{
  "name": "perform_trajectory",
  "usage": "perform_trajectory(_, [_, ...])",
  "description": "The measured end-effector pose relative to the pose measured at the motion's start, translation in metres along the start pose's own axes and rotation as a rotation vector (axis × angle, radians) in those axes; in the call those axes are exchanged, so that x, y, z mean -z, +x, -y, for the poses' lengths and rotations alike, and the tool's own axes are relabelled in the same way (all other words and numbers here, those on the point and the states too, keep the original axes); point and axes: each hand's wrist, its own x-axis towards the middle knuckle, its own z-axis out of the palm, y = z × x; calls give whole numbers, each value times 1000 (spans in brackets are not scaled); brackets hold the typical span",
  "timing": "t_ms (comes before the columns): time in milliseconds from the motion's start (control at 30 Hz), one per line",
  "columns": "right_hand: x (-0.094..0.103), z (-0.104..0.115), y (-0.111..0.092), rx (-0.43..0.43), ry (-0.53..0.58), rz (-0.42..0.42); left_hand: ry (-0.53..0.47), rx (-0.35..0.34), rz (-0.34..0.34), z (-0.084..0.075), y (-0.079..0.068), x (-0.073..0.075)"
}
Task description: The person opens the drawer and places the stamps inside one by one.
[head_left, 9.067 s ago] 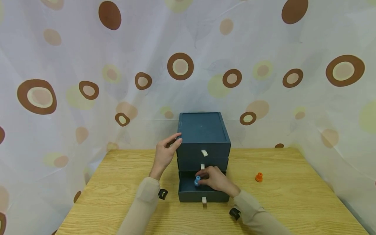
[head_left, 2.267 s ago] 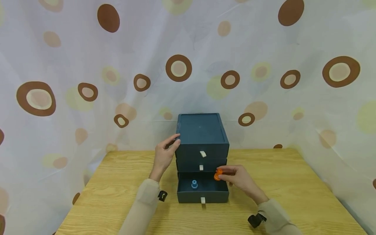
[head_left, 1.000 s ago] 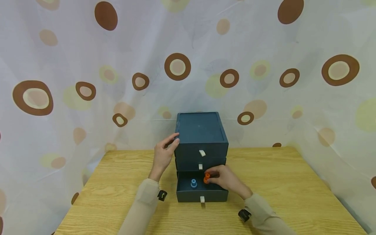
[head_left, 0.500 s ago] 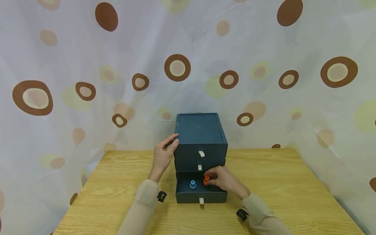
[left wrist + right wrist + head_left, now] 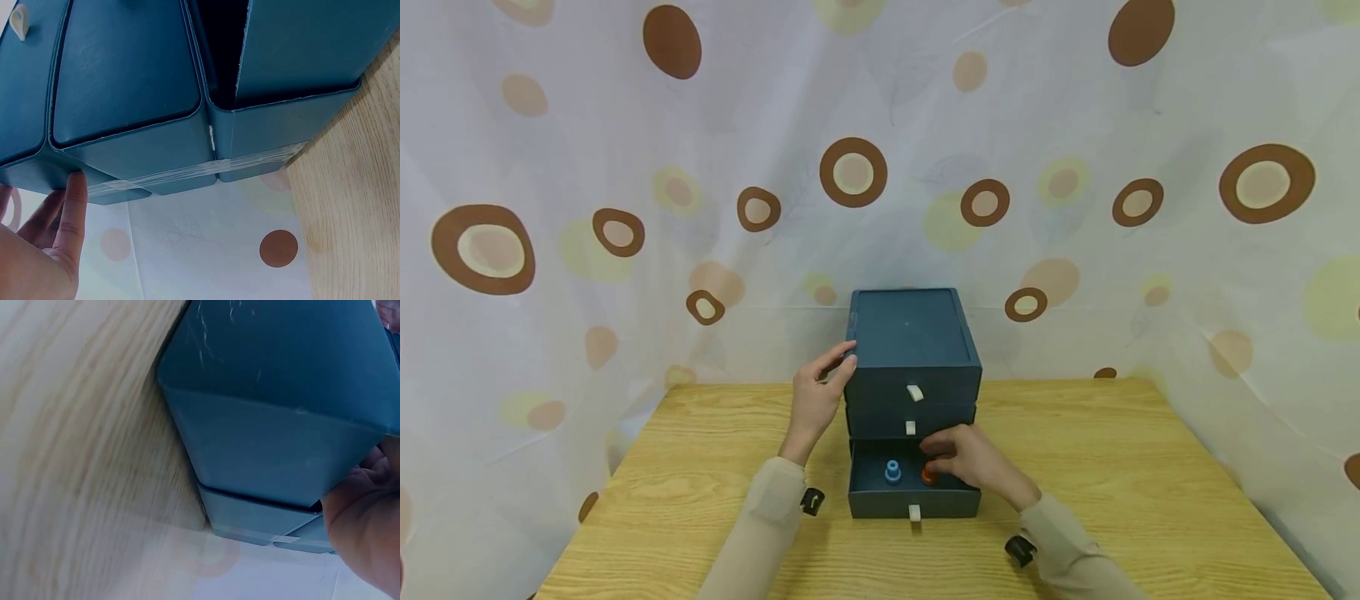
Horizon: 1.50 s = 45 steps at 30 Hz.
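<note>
A dark blue drawer cabinet (image 5: pixel 913 329) stands on the table, with its bottom drawer (image 5: pixel 883 504) pulled out. Inside it a small light-blue stepped plastic piece (image 5: pixel 892 472) with a hole in its top stands upright. To its right is a similar orange piece (image 5: pixel 929 478), partly covered by my right thumb. My right hand (image 5: pixel 976 463) is over the drawer, fingers and thumb apart just above the orange piece. My left hand (image 5: pixel 815 404) rests its fingertips against the cabinet's left side; the left wrist view shows the fingers (image 5: pixel 74 215) extended along that wall.
The two upper drawers are closed, each with a white pull tab (image 5: pixel 914 392). Clear tape (image 5: pixel 219 167) runs along the cabinet's side. A wooden table (image 5: pixel 1112 483) spreads on both sides, with a patterned curtain (image 5: pixel 895 100) behind.
Over the last seconds my right hand has brought the orange piece from the table into the drawer. Since half a second ago it has left the fingers' pinch and sits lower. My left hand stays put.
</note>
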Motion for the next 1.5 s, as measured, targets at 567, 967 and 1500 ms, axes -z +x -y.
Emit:
perform_trajectory(567, [-8, 18, -26, 65, 220, -75, -17, -8, -7, 2, -3, 0])
perform_trajectory(967, [-14, 30, -36, 90, 160, 63, -6, -11, -17, 2, -3, 0])
perform_trajectory(1500, [-17, 39, -42, 109, 20, 264, -7, 49, 19, -3, 2, 1])
